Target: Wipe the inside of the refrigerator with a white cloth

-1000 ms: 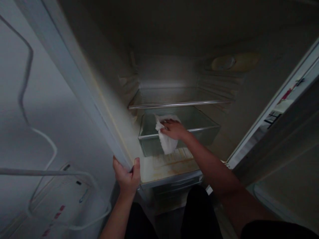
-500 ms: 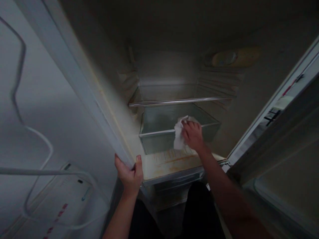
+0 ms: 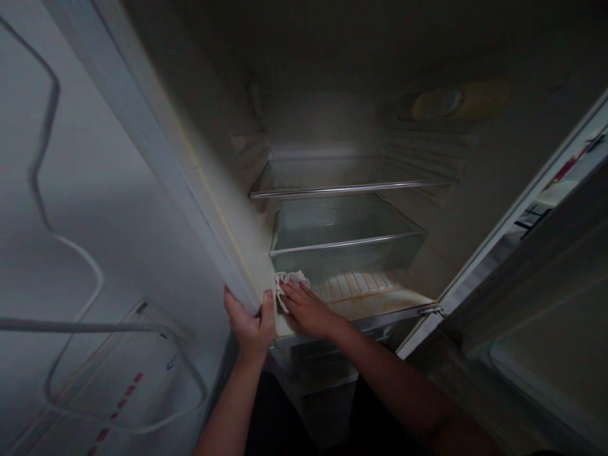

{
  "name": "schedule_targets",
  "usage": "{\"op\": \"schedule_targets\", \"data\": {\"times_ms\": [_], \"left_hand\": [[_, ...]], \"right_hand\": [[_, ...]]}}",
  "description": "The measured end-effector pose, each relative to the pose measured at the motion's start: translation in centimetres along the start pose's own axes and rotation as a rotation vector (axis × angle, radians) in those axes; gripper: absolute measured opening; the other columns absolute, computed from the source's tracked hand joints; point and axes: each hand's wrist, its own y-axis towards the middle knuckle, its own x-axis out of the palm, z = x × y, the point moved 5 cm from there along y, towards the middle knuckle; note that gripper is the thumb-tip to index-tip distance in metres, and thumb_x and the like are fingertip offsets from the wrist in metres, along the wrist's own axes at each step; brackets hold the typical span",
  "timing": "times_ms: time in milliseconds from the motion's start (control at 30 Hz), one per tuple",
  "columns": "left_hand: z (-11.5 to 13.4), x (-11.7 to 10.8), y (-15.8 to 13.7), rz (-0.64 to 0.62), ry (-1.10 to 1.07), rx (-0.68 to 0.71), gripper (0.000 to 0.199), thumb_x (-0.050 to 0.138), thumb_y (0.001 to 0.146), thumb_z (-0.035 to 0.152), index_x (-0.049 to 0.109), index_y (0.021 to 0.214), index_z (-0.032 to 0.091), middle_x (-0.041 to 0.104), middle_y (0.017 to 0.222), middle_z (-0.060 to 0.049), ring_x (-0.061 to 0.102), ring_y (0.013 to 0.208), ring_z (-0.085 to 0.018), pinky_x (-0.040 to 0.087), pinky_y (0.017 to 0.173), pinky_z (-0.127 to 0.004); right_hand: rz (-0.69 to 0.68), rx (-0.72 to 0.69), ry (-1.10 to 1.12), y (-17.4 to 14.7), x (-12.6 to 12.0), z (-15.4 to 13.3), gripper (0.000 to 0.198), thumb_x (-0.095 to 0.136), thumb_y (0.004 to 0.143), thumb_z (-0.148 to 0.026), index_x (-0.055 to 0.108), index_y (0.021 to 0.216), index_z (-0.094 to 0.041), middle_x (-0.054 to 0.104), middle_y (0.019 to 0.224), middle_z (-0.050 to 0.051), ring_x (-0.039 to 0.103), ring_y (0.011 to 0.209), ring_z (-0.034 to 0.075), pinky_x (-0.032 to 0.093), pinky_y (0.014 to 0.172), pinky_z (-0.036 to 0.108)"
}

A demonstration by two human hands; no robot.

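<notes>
My left hand [image 3: 251, 323] grips the front edge of the refrigerator's left side wall [image 3: 223, 253], thumb on the inner side. Beneath my right hand [image 3: 306, 310] is a crumpled white cloth [image 3: 291, 277], pressed down at the left end of the refrigerator floor [image 3: 351, 307] near the front. That floor is ribbed toward the back and has brownish stains along it. My two hands are close together, with the cloth just right of my left thumb. Above the cloth is a clear drawer [image 3: 346, 256] with a light front rim.
A glass shelf [image 3: 327, 174] with a shiny front strip spans the interior above the drawer. A yellowish lamp cover [image 3: 475, 100] is on the right wall. The open door [image 3: 546, 329] stands at right. A pale cable [image 3: 85, 328] loops along the outer left side.
My right hand has moved left and down with the cloth, from in front of the drawer to the floor's left end. My left hand keeps its hold on the edge.
</notes>
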Motion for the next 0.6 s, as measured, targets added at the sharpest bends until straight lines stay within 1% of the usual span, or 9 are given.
{"op": "schedule_targets", "data": {"times_ms": [67, 133, 233, 267, 333, 367, 433, 533, 600], "left_hand": [[0.1, -0.1, 0.0, 0.0, 0.002, 0.001, 0.081, 0.074, 0.086, 0.041, 0.036, 0.152, 0.013, 0.061, 0.131, -0.019, 0.065, 0.121, -0.027, 0.047, 0.114, -0.044], [0.2, -0.2, 0.1, -0.005, -0.002, 0.0, 0.082, 0.074, 0.085, 0.041, 0.035, 0.152, 0.013, 0.058, 0.135, -0.019, 0.062, 0.127, -0.027, 0.043, 0.117, -0.045], [0.5, -0.1, 0.2, -0.018, -0.031, -0.006, 0.082, 0.074, 0.085, 0.041, 0.035, 0.152, 0.014, 0.052, 0.145, -0.021, 0.056, 0.135, -0.028, 0.04, 0.12, -0.045], [0.7, -0.1, 0.3, -0.02, -0.042, -0.008, 0.082, 0.074, 0.085, 0.041, 0.035, 0.152, 0.014, 0.05, 0.147, -0.021, 0.056, 0.136, -0.028, 0.04, 0.12, -0.044], [0.9, 0.0, 0.3, -0.015, -0.053, -0.005, 0.083, 0.074, 0.084, 0.041, 0.034, 0.152, 0.014, 0.05, 0.148, -0.021, 0.056, 0.136, -0.028, 0.04, 0.12, -0.044], [1.0, 0.0, 0.4, -0.007, -0.053, -0.004, 0.084, 0.074, 0.084, 0.041, 0.034, 0.152, 0.013, 0.05, 0.148, -0.021, 0.055, 0.136, -0.028, 0.039, 0.121, -0.045], [1.0, 0.0, 0.3, 0.006, -0.049, -0.006, 0.086, 0.075, 0.083, 0.041, 0.033, 0.152, 0.013, 0.049, 0.148, -0.022, 0.054, 0.138, -0.029, 0.037, 0.122, -0.046], [0.7, 0.0, 0.3, 0.011, -0.043, -0.002, 0.087, 0.075, 0.082, 0.041, 0.033, 0.152, 0.012, 0.048, 0.149, -0.022, 0.048, 0.144, -0.031, 0.037, 0.122, -0.047], [0.6, 0.0, 0.2, 0.01, -0.045, 0.008, 0.088, 0.075, 0.081, 0.04, 0.033, 0.151, 0.011, 0.047, 0.15, -0.023, 0.046, 0.145, -0.032, 0.038, 0.122, -0.047]], "right_hand": [[-0.06, 0.035, 0.074, -1.4, -0.6, 0.2, 0.039, 0.06, 0.098, -0.025, 0.062, 0.136, -0.015, 0.051, 0.154, 0.015, 0.04, 0.148, 0.029, 0.033, 0.122, 0.052], [-0.088, 0.111, 0.102, -2.9, -2.0, 1.5, 0.034, 0.061, 0.097, -0.023, 0.067, 0.13, -0.018, 0.06, 0.143, 0.013, 0.049, 0.14, 0.027, 0.038, 0.119, 0.048], [-0.086, 0.295, 0.066, -6.3, -5.3, 5.7, 0.037, 0.06, 0.098, -0.024, 0.068, 0.133, -0.019, 0.066, 0.134, 0.012, 0.057, 0.128, 0.025, 0.044, 0.112, 0.041], [-0.073, 0.37, 0.039, -7.9, -6.5, 7.4, 0.04, 0.06, 0.099, -0.027, 0.066, 0.137, -0.02, 0.065, 0.136, 0.012, 0.057, 0.128, 0.026, 0.044, 0.112, 0.041], [-0.035, 0.548, -0.033, -11.8, -8.9, 10.9, 0.044, 0.057, 0.1, -0.029, 0.062, 0.142, -0.018, 0.064, 0.137, 0.014, 0.056, 0.13, 0.028, 0.044, 0.113, 0.042], [-0.024, 0.63, -0.067, -13.8, -10.0, 12.3, 0.042, 0.055, 0.101, -0.028, 0.064, 0.14, -0.016, 0.064, 0.136, 0.015, 0.055, 0.132, 0.029, 0.043, 0.114, 0.043], [0.01, 0.782, -0.151, -17.5, -11.7, 14.3, 0.04, 0.049, 0.103, -0.027, 0.064, 0.138, -0.014, 0.064, 0.134, 0.017, 0.058, 0.128, 0.029, 0.045, 0.111, 0.042], [0.026, 0.967, -0.283, -20.9, -13.0, 14.9, 0.042, 0.047, 0.104, -0.031, 0.062, 0.139, -0.013, 0.066, 0.128, 0.018, 0.064, 0.114, 0.03, 0.049, 0.101, 0.042], [-0.013, 1.028, -0.345, -21.1, -12.9, 14.2, 0.043, 0.047, 0.104, -0.03, 0.062, 0.14, -0.012, 0.067, 0.121, 0.019, 0.064, 0.109, 0.031, 0.049, 0.098, 0.043]]}}
